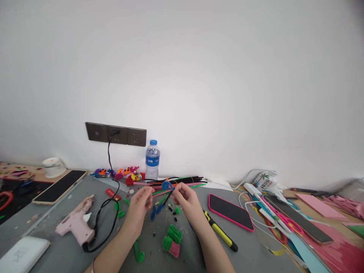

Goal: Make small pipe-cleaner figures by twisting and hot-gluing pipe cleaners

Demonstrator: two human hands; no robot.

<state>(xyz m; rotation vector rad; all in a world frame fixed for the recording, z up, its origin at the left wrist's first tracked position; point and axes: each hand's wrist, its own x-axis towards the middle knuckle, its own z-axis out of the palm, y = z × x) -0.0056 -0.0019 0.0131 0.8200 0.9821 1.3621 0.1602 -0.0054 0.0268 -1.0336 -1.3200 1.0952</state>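
My right hand (184,195) pinches a blue pipe cleaner between thumb and fingers. The free end of this blue pipe cleaner (165,185) is rolled into a flat coil and points left. A short gap to the left of the coil, my left hand (140,201) has thumb and fingertips pressed together; I cannot make out anything between them. Below both hands lies a bundle of bent green and pink pipe cleaners (172,237). A green stem with a curled end (139,256) lies near my left forearm. Small blue pieces (153,213) rest between the hands.
A pink glue gun (76,223) lies left, its black cord running to a wall socket (116,134). Behind the hands are loose pipe cleaners (196,179) and a water bottle (152,161). To the right are a yellow-black cutter (222,233) and a pink-edged phone (230,212).
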